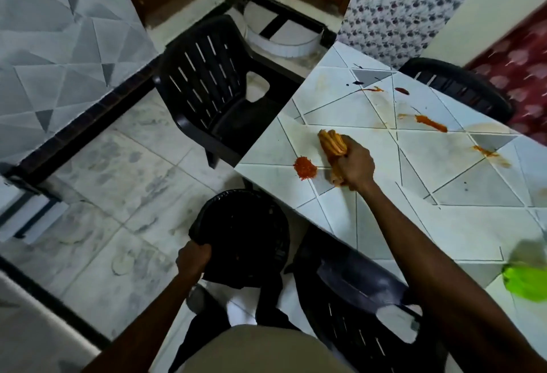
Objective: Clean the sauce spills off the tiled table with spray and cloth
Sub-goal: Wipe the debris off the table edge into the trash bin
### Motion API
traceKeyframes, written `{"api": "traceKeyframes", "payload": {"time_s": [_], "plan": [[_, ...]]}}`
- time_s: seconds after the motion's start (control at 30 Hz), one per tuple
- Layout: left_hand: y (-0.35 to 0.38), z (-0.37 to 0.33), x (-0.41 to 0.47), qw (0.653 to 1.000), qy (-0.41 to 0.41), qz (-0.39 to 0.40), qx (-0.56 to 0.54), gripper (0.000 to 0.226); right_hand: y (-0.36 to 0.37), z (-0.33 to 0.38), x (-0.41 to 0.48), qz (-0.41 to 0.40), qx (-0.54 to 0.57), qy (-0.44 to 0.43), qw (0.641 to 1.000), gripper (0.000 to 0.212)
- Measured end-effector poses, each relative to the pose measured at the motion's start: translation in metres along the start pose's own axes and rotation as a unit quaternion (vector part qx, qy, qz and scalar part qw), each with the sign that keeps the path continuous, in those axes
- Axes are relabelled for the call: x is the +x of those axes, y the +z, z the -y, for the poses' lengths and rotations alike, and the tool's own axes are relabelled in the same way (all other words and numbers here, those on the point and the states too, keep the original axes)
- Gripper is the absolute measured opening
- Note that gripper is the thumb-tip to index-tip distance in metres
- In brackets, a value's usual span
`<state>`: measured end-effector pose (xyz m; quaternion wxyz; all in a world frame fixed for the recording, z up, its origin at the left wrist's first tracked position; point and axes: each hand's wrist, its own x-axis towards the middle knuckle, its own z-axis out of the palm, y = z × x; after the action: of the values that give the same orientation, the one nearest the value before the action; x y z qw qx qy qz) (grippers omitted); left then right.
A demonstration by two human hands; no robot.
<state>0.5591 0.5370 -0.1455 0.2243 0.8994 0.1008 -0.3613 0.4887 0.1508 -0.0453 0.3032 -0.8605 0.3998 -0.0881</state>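
While gripping a bunched orange cloth (332, 144) in the right hand (357, 165), holding it against the white tiled table (444, 165), just beside a red sauce blob (305, 167). Clutching the rim of a round black bin (251, 224) with the left hand (193, 257). Beyond, orange sauce smears (431, 123); at the near edge, a blurred green bottle (525, 279).

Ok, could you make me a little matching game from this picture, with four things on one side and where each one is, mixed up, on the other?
Things:
1. orange cloth
2. black bin
3. red sauce blob
4. green object

Places:
A. on the tiled table, right beside the cloth
B. gripped at its rim by the left hand
C. at the picture's right edge, too blurred to identify
D. gripped in the right hand, down on the table

Pairs: 1-D, 2-B, 3-A, 4-C
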Motion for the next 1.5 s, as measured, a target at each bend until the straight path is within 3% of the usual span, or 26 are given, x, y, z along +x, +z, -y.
{"api": "traceKeyframes", "payload": {"time_s": [0.13, 0.23, 0.37, 0.57, 0.87, 1.03, 1.23, 1.37, 1.5], "plan": [[0.012, -0.013, -0.007, 1.000, 0.003, -0.016, -0.017, 0.019, 0.020, -0.010, 0.044, 0.059, -0.194, -0.064, 0.977, 0.045], [0.020, -0.017, -0.009, 0.999, 0.002, -0.032, -0.027, 0.017, 0.044, -0.017, 0.059, 0.103, -0.253, -0.076, 0.959, 0.051], [0.026, -0.015, -0.007, 0.999, 0.004, -0.043, -0.028, 0.018, 0.073, -0.019, 0.054, 0.161, -0.255, -0.090, 0.949, 0.052], [0.024, -0.018, -0.005, 0.999, -0.009, -0.032, -0.018, 0.019, 0.087, -0.004, 0.019, 0.225, -0.211, -0.114, 0.944, 0.074], [0.015, -0.021, -0.004, 1.000, -0.009, -0.022, 0.008, 0.031, 0.137, 0.046, -0.100, 0.278, -0.144, -0.196, 0.929, 0.061], [0.012, -0.022, -0.005, 1.000, -0.011, -0.023, 0.012, 0.032, 0.140, 0.040, -0.104, 0.252, -0.028, -0.176, 0.951, 0.058], [0.010, -0.023, -0.006, 1.000, -0.014, -0.010, 0.004, 0.032, 0.065, 0.019, -0.059, 0.110, 0.065, -0.117, 0.985, 0.053], [0.010, -0.024, -0.007, 1.000, -0.023, -0.005, 0.005, 0.033, 0.023, -0.015, -0.023, 0.039, -0.002, -0.066, 0.997, 0.059], [0.011, -0.024, -0.010, 1.000, -0.029, -0.007, -0.005, 0.034, 0.030, -0.035, -0.019, 0.083, -0.103, 0.014, 0.991, 0.056]]}}
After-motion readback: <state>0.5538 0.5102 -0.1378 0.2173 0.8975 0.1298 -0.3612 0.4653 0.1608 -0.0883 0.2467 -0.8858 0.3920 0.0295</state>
